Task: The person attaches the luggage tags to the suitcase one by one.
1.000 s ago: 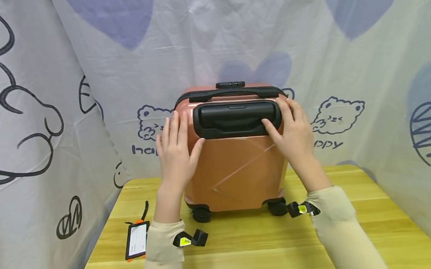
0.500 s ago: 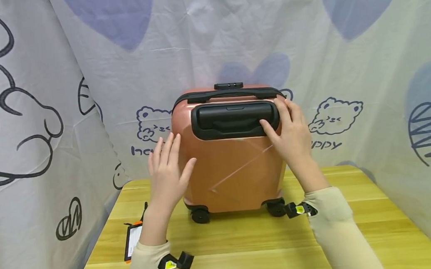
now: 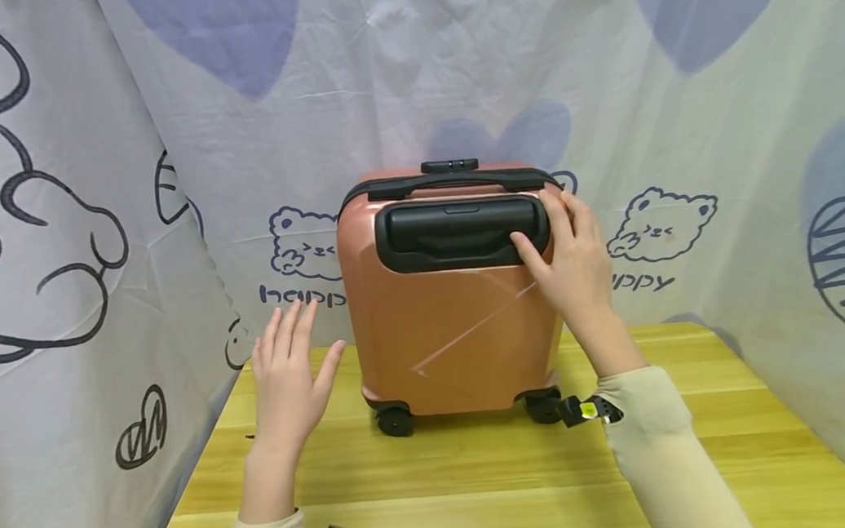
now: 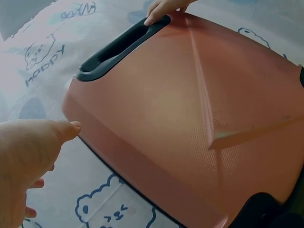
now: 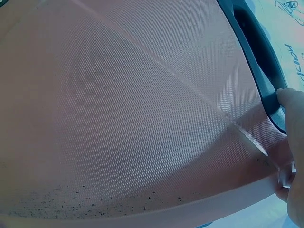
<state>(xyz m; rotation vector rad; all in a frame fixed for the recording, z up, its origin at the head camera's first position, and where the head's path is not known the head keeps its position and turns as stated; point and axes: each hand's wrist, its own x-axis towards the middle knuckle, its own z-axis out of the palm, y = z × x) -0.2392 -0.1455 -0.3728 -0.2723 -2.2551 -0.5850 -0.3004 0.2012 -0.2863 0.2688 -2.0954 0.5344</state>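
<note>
A rose-gold hard-shell suitcase (image 3: 464, 339) stands upright on its wheels on the wooden table. A black recessed panel (image 3: 462, 234) crosses its upper front. My right hand (image 3: 577, 265) rests on the suitcase's upper right corner, the thumb touching the panel and the fingers lying extended along the side edge. My left hand (image 3: 287, 384) is in the air left of the suitcase, holding nothing, with its fingers straight and thumb spread. Just left of that forearm, the thin dark end of a luggage tag's strap (image 3: 250, 436) shows; the hand and forearm hide the rest.
A black carry handle (image 3: 453, 182) and a combination lock (image 3: 449, 165) top the suitcase. Two black wheels (image 3: 394, 421) show at its bottom front. Printed cloth (image 3: 765, 215) hangs behind and at both sides of the table (image 3: 496, 471).
My left hand has let go of the suitcase's left side and moved down and left, now covering most of the luggage tag. My right hand has stayed on the upper right corner.
</note>
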